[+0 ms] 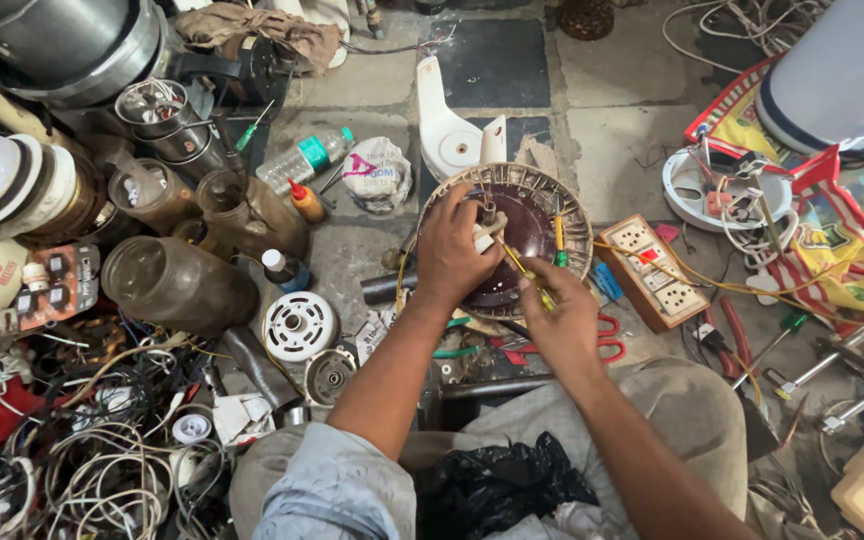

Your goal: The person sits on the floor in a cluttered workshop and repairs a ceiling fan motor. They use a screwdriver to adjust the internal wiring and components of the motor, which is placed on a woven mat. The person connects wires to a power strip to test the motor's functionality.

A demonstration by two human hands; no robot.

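Observation:
A round motor housing (537, 200) with a dark maroon centre and a slotted cream rim lies on the floor in front of me. My left hand (455, 250) rests on it, its fingers pinching a small white part with wires near the middle. My right hand (560, 318) holds a thin yellow-handled tool, perhaps a screwdriver (524, 270), whose tip points into the housing beside the left fingers. A second yellow-and-green screwdriver (558, 238) lies across the housing's right side.
A socket board (652, 272) with yellow wires sits right of the housing. Red-handled pliers (607, 338) lie under my right wrist. Dusty jars (177, 285), a plastic bottle (304, 158), motor parts and tangled cables (102, 460) crowd the left. A white fan base (452, 125) lies behind.

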